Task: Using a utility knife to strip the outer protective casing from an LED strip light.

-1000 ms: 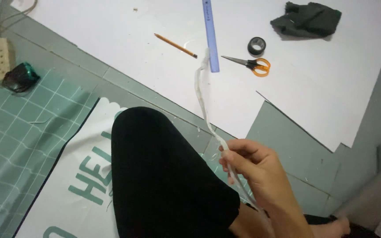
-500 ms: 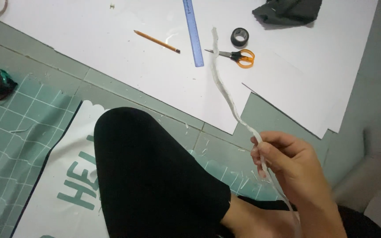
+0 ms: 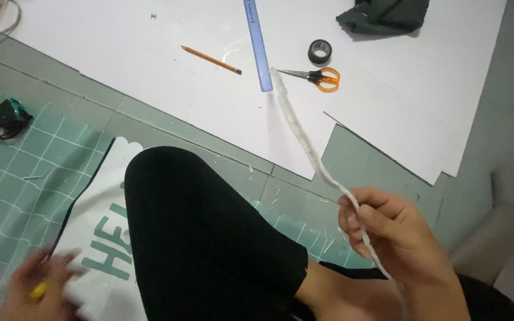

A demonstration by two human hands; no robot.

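Right hand: the right hand [image 3: 397, 235] is clenched around the lower part of a long white strip [image 3: 304, 137], fingers curled over it near the right edge of the view.
Strip: it rises from that grip up and to the left, its free end above the white sheet [image 3: 150, 65], close beside the foot of the blue ruler [image 3: 257, 41] and near the orange-handled scissors [image 3: 319, 76].
Left hand: the left hand [image 3: 37, 291], blurred at the bottom left corner, rests on a white printed sheet with green letters [image 3: 99, 238]; a small yellow thing [image 3: 38, 290] shows in its grip, though whether the fingers close on it cannot be told.
Knee: a raised knee in black cloth [image 3: 203, 238] sits between the two hands.
Floor: a pencil [image 3: 210, 59], a roll of black tape [image 3: 320, 51] and a dark cloth [image 3: 385, 15] lie on the white sheet; a green gridded mat [image 3: 13, 178] lies at the left.
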